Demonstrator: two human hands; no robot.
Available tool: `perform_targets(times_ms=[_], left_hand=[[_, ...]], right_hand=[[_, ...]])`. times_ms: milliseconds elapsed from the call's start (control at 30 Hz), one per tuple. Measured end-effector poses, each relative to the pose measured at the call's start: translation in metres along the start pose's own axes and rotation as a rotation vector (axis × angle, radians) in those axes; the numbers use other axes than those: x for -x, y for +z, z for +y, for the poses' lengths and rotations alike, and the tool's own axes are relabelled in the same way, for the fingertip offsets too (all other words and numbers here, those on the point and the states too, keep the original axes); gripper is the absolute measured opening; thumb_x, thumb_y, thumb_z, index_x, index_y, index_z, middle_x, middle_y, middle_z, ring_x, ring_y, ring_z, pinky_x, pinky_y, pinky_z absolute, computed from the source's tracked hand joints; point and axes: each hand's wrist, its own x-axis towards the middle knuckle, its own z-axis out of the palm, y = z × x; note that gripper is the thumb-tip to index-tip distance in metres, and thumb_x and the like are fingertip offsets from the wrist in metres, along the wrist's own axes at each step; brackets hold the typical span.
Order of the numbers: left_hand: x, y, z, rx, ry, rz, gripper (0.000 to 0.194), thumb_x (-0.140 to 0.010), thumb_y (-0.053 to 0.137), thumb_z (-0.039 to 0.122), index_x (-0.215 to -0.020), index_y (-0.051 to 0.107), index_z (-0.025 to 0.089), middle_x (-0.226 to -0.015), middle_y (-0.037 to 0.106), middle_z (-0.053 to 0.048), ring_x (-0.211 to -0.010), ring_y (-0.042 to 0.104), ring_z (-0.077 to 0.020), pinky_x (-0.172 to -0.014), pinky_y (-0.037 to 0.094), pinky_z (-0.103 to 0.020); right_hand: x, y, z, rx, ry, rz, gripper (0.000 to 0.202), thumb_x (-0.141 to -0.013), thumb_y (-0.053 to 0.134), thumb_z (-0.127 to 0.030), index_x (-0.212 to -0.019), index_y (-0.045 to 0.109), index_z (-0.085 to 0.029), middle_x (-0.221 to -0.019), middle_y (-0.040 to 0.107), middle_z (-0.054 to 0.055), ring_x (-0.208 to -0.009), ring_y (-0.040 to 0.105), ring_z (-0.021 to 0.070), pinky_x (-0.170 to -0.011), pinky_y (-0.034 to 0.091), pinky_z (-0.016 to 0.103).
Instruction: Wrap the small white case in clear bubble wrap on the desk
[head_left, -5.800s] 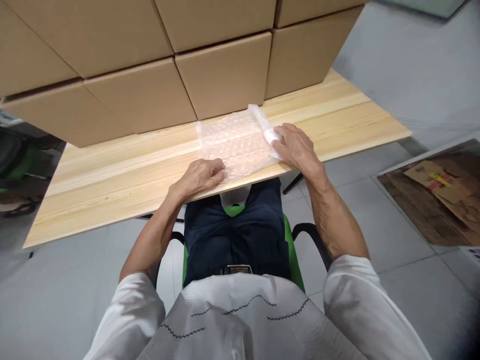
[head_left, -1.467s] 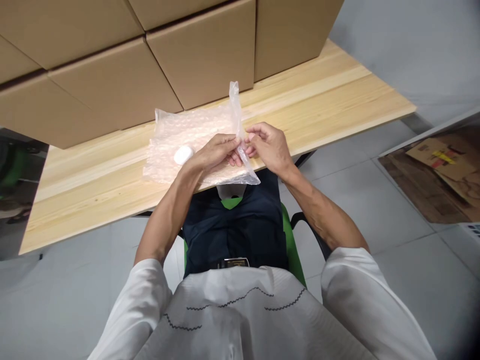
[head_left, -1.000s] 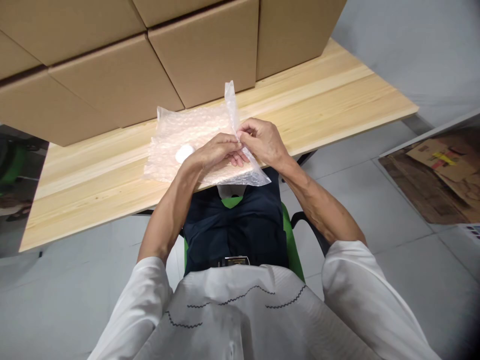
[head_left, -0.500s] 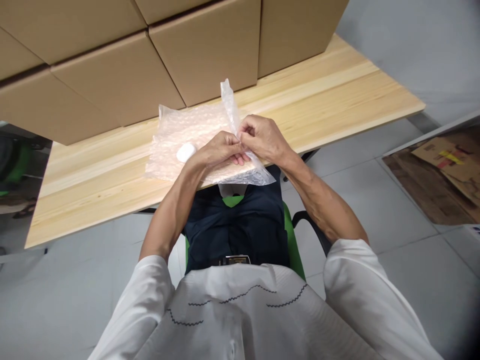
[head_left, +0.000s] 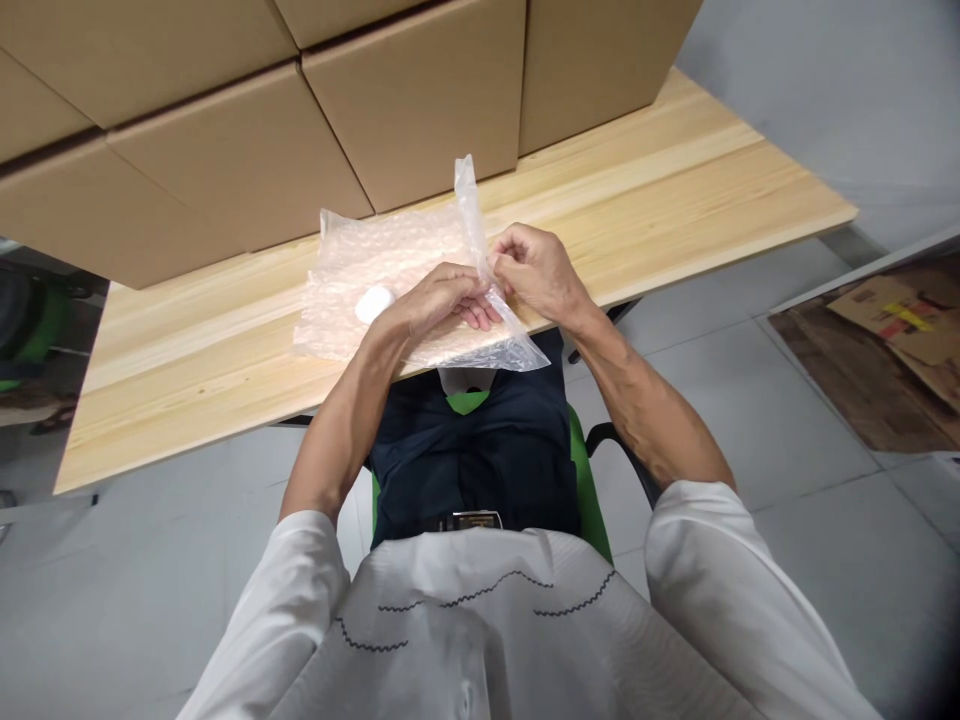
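A sheet of clear bubble wrap (head_left: 405,235) lies flat on the wooden table (head_left: 195,390), its right edge folded up into a raised strip. My left hand (head_left: 448,298) rests over the wrap, thumb and fingers pinching that folded edge. On the other side of the strip, my right hand (head_left: 536,270) is closed, its thumb and forefinger pinching the same edge. A small white rounded object (head_left: 373,304) sits on the wrap just left of my left wrist; its kind is unclear. Part of the near edge of the wrap overhangs the table.
Several large cardboard boxes (head_left: 420,100) are stacked along the back of the table. A green chair (head_left: 589,490) is beneath me. Flattened cardboard (head_left: 892,330) lies at the far right, and another green seat (head_left: 45,320) shows at the left.
My right hand has shifted slightly right, apart from my left fingers. The folded strip of bubble wrap stands more upright and its top leans a little further right.
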Motion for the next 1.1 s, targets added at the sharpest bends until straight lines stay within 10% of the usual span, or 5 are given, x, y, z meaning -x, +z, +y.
perform_targets(times_ms=[500,800,1100], left_hand=[[-0.009,0.004,0.010,-0.132,-0.023,-0.052,0.025,-0.091,0.068,0.001,-0.073,0.080,0.012,-0.069,0.080,-0.009,-0.060,0.073,-0.0134,-0.069,0.064,-0.025],[-0.007,-0.005,0.008,0.128,-0.051,-0.049,0.010,-0.076,0.073,0.008,-0.080,0.081,0.014,-0.072,0.083,-0.009,-0.071,0.086,-0.0194,-0.076,0.073,-0.027],[-0.013,0.000,0.005,0.119,-0.030,0.131,0.055,-0.102,0.094,0.068,-0.096,0.074,0.018,-0.079,0.083,-0.006,-0.062,0.082,-0.0154,-0.064,0.067,-0.022]], right_hand=[[0.005,-0.007,-0.022,0.454,-0.220,-0.147,0.013,-0.111,0.074,-0.037,-0.111,0.080,-0.026,-0.122,0.081,0.009,-0.105,0.072,0.0292,-0.089,0.054,0.040],[0.011,0.010,-0.008,0.486,-0.234,-0.010,0.013,-0.114,0.065,-0.037,-0.109,0.072,-0.027,-0.119,0.083,0.011,-0.103,0.070,0.0292,-0.084,0.050,0.038],[0.014,-0.002,-0.005,0.295,-0.144,0.029,0.013,-0.101,0.062,-0.029,-0.089,0.064,-0.028,-0.094,0.076,0.004,-0.087,0.064,0.0245,-0.084,0.047,0.039]])
